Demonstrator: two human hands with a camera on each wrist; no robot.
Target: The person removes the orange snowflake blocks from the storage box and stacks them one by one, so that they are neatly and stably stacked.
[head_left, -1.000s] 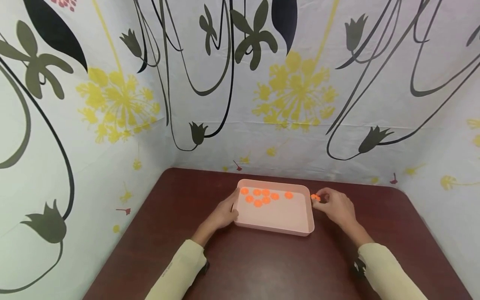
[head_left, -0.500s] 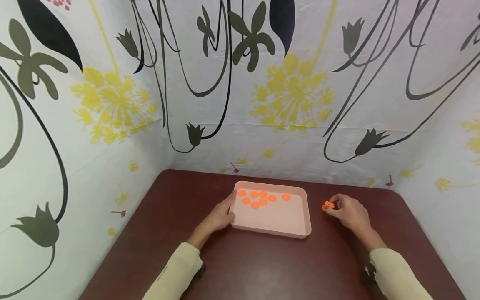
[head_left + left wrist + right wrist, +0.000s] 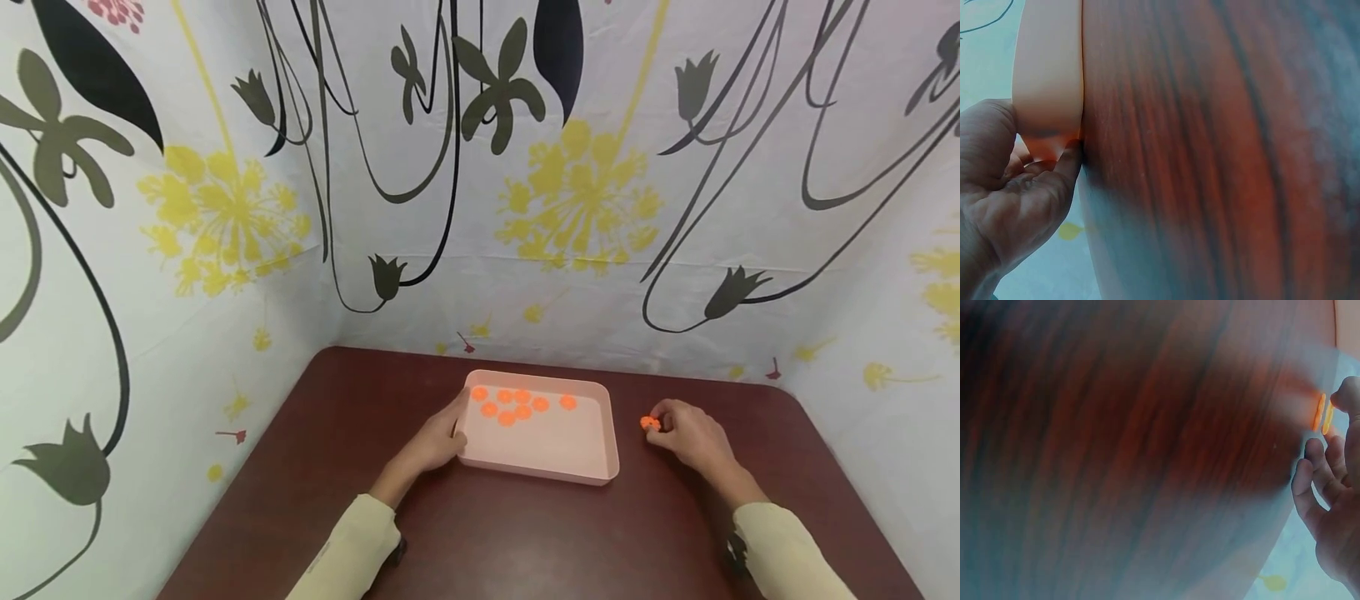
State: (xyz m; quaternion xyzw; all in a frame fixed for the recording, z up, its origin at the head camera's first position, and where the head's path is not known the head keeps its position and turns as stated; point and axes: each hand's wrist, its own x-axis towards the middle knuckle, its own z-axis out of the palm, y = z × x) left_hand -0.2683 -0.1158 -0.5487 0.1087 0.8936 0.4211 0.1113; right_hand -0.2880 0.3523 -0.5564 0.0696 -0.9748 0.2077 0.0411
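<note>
Patterned cloth [image 3: 420, 225] walls w/ plant prints enclose three sides of a dark-red wood-grain worktop [image 3: 540, 533]; sheen on its surface, esp. in the wrist views. Pink shallow tray [image 3: 551, 450] sits toward the far side, approx. centred, long side running L–R. L hand [image 3: 437, 438] grips its left short wall, thumb near the front L corner — prob. to steady it, since a light tray on a smooth surface might slide if bumped. Eight orange flower-shaped pieces [image 3: 522, 412] lie in the tray, mostly bunched toward the back L, one a bit apart to the right; they look flat & thin, so presumably rest stably w/o support, and the raised walls should keep them from straying. R hand [image 3: 693, 433] is right of the tray, apart from it, low by the worktop, pinching an orange item [image 3: 650, 424] betw. thumb & fingertips. R wrist view gives two slim bright edges side by side at the tips — second piece or reflection, can't tell. Fingertip pinch seems apt for smth so small & thin; a full-palm grip would hide it. Pale sleeves [image 3: 787, 550] end above both wrists, leaving the hands bare.
</note>
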